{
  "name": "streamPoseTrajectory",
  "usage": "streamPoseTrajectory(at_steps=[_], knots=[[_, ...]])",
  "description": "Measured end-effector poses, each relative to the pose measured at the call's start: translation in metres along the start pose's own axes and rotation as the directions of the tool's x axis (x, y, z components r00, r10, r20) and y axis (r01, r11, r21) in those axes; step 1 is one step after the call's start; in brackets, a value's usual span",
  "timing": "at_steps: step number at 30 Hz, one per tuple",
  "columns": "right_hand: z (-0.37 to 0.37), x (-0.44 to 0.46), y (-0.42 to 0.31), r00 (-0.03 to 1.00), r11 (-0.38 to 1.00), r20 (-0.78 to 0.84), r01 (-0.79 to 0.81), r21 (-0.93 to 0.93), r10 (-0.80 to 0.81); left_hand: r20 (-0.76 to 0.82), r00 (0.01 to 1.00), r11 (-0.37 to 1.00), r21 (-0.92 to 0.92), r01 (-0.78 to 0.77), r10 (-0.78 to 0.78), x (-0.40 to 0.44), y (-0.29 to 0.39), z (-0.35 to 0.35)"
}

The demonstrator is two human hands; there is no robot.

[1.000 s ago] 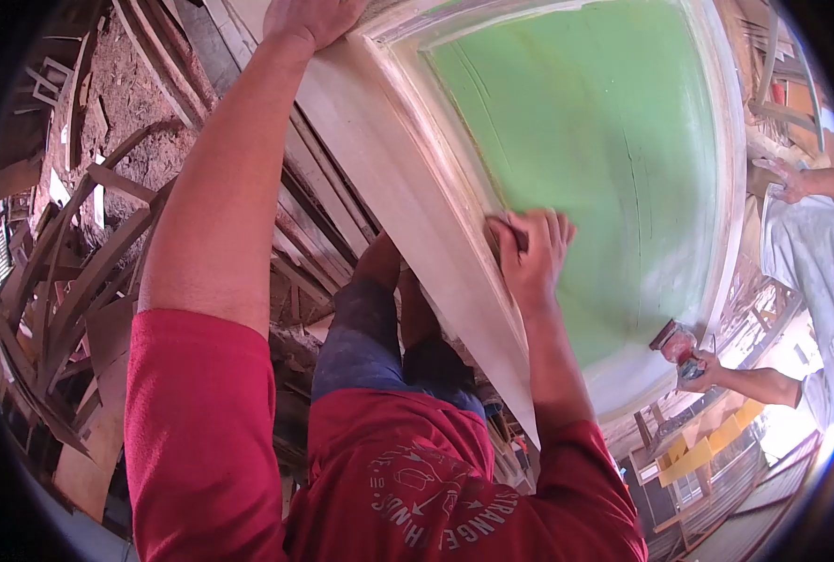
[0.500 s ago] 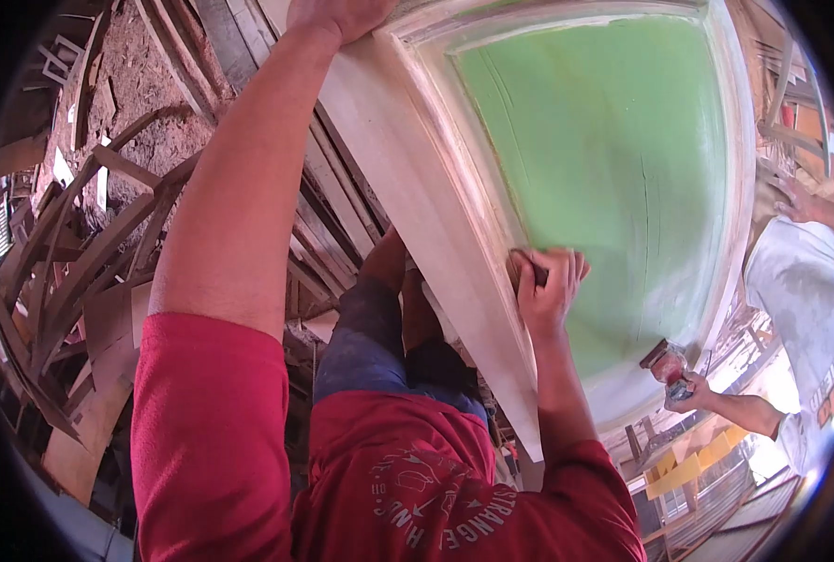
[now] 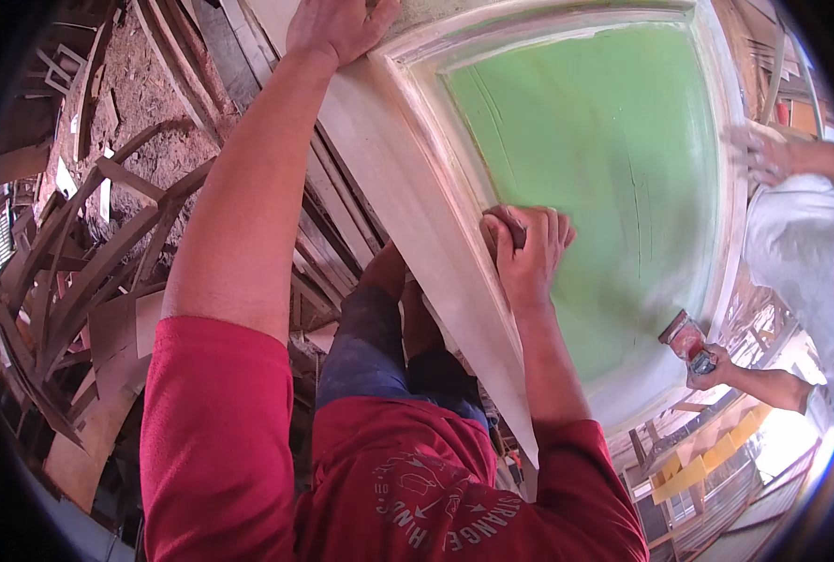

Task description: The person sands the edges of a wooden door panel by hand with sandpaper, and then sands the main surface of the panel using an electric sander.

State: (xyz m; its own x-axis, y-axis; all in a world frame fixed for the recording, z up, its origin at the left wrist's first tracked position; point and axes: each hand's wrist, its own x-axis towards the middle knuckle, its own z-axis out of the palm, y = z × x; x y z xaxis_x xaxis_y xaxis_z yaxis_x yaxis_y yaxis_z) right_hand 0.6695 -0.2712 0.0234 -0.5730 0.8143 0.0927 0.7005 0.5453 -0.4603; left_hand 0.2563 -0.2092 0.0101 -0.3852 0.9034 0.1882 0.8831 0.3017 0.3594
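A large wooden panel (image 3: 389, 178) with a raised moulded border and a green inner face (image 3: 585, 178) lies in front of me. My left hand (image 3: 340, 30) rests on its pale frame at the top, fingers apart and holding nothing. Lower down, my right hand (image 3: 537, 253) is closed around a folded brown piece of sandpaper (image 3: 504, 225). That sandpaper presses against the inner edge of the moulding, beside the green face. Thin dark lines run along the green surface, and white smears show near its lower right.
At the right, a co-worker's hand (image 3: 712, 368) holds a small sander (image 3: 685, 339) over the panel's lower corner. The co-worker's other hand (image 3: 759, 155) is blurred near the far edge. Curved wooden pieces (image 3: 70, 253) are piled at left; timber strips lie underneath.
My right hand has slid up along the moulding with the sandpaper. The co-worker's sander has shifted slightly right and up, and their other hand has moved onto the panel's edge.
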Motion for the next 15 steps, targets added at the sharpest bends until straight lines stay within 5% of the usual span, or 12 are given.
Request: streamPoseTrajectory(at_steps=[15], knots=[[-0.023, -0.068, 0.008, 0.999, 0.999, -0.035, -0.029, -0.032, 0.028, -0.033, 0.999, 0.998, -0.049, -0.042, 0.04, -0.012, -0.013, -0.013]])
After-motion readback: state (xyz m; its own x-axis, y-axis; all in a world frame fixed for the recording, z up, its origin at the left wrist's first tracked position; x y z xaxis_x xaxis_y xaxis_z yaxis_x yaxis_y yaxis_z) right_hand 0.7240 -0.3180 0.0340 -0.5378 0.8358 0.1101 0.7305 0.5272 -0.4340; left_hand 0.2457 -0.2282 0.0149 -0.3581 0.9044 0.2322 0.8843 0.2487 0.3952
